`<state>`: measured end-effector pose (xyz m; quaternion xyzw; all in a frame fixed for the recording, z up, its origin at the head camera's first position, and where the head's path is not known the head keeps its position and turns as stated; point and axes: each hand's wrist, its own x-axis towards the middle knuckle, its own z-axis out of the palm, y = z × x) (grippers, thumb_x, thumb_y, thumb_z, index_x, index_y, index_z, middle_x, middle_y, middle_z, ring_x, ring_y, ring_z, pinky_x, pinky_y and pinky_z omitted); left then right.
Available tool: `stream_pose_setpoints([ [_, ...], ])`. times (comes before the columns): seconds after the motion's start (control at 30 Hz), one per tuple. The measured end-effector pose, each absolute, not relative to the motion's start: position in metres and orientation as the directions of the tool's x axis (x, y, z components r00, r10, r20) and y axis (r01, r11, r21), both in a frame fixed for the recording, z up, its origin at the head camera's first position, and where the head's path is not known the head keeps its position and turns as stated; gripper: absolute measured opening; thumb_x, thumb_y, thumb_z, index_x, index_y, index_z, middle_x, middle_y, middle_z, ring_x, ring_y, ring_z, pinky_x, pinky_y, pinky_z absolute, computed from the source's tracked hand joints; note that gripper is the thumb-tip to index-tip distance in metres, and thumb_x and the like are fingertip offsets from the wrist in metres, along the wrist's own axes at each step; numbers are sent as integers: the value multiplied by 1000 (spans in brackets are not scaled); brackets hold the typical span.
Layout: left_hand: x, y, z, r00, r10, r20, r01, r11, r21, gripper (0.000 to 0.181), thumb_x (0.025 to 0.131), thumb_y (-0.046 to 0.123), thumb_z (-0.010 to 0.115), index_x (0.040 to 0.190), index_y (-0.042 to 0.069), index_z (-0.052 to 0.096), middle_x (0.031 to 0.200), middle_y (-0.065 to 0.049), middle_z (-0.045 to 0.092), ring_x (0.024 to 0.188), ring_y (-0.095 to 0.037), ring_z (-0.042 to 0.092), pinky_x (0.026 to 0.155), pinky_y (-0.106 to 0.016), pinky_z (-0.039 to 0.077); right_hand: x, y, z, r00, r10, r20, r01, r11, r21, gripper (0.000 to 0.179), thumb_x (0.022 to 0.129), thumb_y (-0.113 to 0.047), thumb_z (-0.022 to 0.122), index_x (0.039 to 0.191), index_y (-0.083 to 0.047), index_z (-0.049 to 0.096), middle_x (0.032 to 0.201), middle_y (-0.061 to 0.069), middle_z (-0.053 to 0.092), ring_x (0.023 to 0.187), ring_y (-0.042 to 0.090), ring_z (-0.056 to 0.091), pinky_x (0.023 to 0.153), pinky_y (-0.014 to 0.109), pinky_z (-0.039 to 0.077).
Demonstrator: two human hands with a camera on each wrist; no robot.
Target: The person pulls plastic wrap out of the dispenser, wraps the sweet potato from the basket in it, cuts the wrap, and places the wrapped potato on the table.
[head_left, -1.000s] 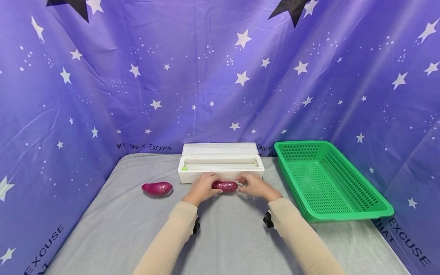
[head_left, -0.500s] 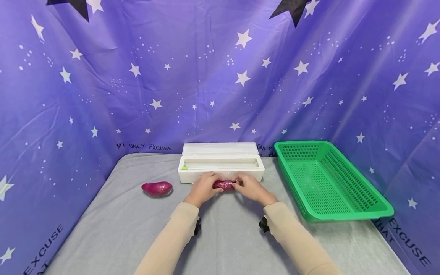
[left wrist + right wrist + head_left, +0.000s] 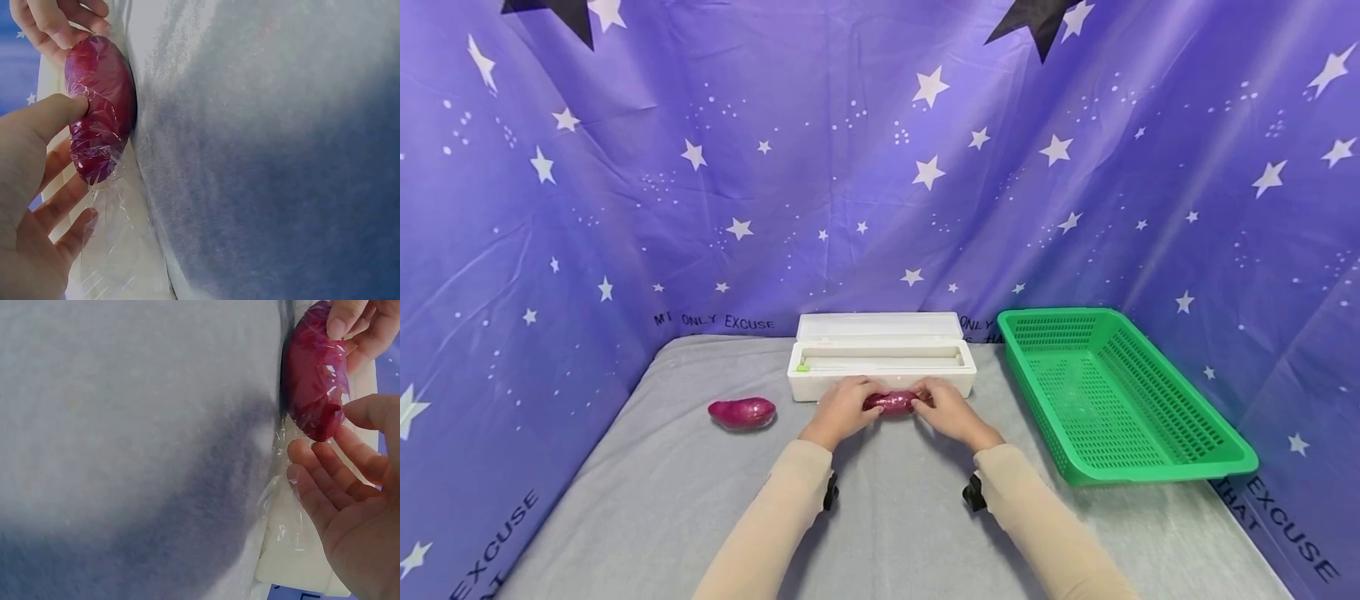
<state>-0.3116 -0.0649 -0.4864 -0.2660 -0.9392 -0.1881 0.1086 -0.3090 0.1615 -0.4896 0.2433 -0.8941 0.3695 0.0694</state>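
Observation:
A red-purple sweet potato [image 3: 893,403] in shiny cling film lies crosswise just in front of a white cling film box [image 3: 811,387]. My left hand [image 3: 846,412] holds its left part, the thumb pressing on the near side and fingers behind. At the other end my right hand [image 3: 952,412] pinches it, its thumb on the tip in the right wrist view. Loose film [image 3: 119,237] trails from the sweet potato's left end, and more crinkled film [image 3: 275,494] shows by my right fingers. Another wrapped sweet potato [image 3: 742,413] rests to the left.
The box's lid [image 3: 880,325] stands raised at the back, and a green slider [image 3: 802,367] sits at the box's left end. A green plastic basket [image 3: 1078,462] stands on the right. Grey cloth [image 3: 887,517] covers the table, with a starry purple curtain [image 3: 820,167] around it.
My right hand has moved left, onto the sweet potato's right end, where loose film showed at its fingers before. The left hand has stayed nearly still.

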Motion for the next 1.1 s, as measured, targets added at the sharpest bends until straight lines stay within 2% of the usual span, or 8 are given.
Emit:
stream_pose_setpoints([
  [0.23, -313, -65, -487, -839, 446, 313, 533, 791, 302, 27, 87, 26, 80, 112, 20, 73, 116, 3, 71, 109, -22, 64, 97, -39, 48, -304, 166, -484, -879, -387, 280, -473, 629, -616, 23, 92, -2, 64, 114, 4, 66, 106, 16, 68, 95, 29, 66, 88, 45, 54],
  [0.37, -310, -63, -484, -852, 441, 281, 514, 804, 298, 28, 88, 28, 78, 114, 20, 73, 116, 1, 69, 108, -22, 63, 96, -38, 49, -303, 168, -481, -886, -375, 272, -460, 640, -615, 25, 93, -1, 63, 117, 5, 65, 108, 16, 69, 94, 29, 67, 88, 44, 55],
  [0.63, -307, -62, -479, -862, 445, 241, 501, 818, 282, 34, 86, 30, 79, 117, 19, 71, 115, 0, 67, 106, -20, 61, 95, -38, 49, -307, 179, -470, -878, -254, 404, -464, 656, -595, 19, 91, -2, 63, 109, -1, 69, 87, 5, 68, 74, 16, 61, 70, 34, 54],
  [0.77, -308, -62, -479, -848, 462, 258, 523, 806, 277, 36, 86, 28, 80, 119, 19, 70, 115, 0, 67, 107, -20, 62, 96, -37, 49, -311, 185, -465, -864, -165, 476, -459, 649, -607, 18, 90, -1, 61, 106, -3, 70, 84, 5, 65, 71, 16, 59, 67, 32, 51],
  [0.9, -309, -63, -478, -842, 470, 264, 534, 794, 290, 38, 85, 26, 81, 120, 19, 70, 115, 1, 67, 106, -20, 62, 97, -37, 48, -315, 190, -464, -838, -85, 538, -460, 641, -614, 19, 88, 1, 59, 104, -1, 70, 88, 10, 64, 76, 22, 59, 69, 36, 50],
  [1.1, -311, -65, -479, -834, 472, 287, 546, 783, 299, 37, 83, 26, 83, 117, 21, 70, 113, 2, 67, 104, -19, 62, 95, -36, 49, -321, 200, -470, -799, 5, 601, -435, 685, -585, 24, 86, -1, 64, 109, 2, 70, 108, 21, 62, 98, 37, 54, 86, 47, 42],
])
